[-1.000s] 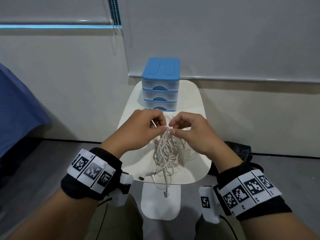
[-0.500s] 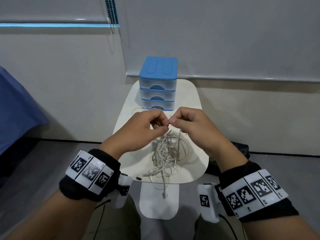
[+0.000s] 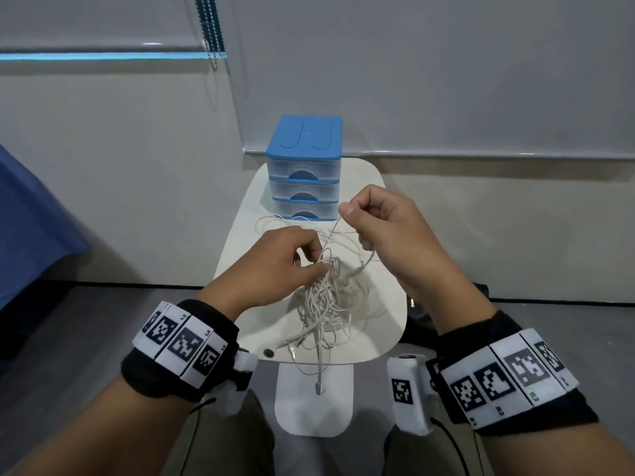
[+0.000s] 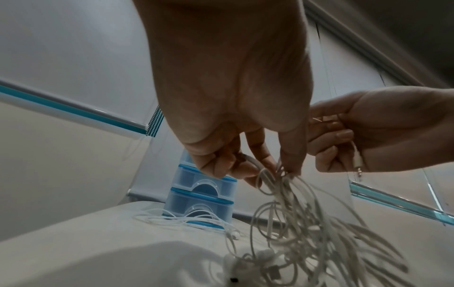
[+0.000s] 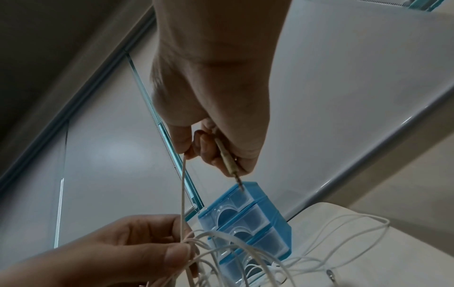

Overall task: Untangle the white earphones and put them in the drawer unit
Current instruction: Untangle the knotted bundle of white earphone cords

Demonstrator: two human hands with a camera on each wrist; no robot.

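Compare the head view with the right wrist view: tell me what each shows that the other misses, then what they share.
Only the head view shows the whole white table, the plug end dangling over its near edge, the drawer unit's blue lid and both marker wristbands.

Only the right wrist view shows the audio jack plug sticking out below the right hand's curled fingers.

Both show the right hand pinching one strand taut, the left hand pinching the tangled white earphones, and the closed drawer unit.

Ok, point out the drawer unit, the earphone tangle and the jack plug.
drawer unit (image 3: pixel 304 136): head view, blue top.
earphone tangle (image 3: pixel 326 304): head view, middle of the bundle.
jack plug (image 5: pixel 227 158): right wrist view, its sleeve.
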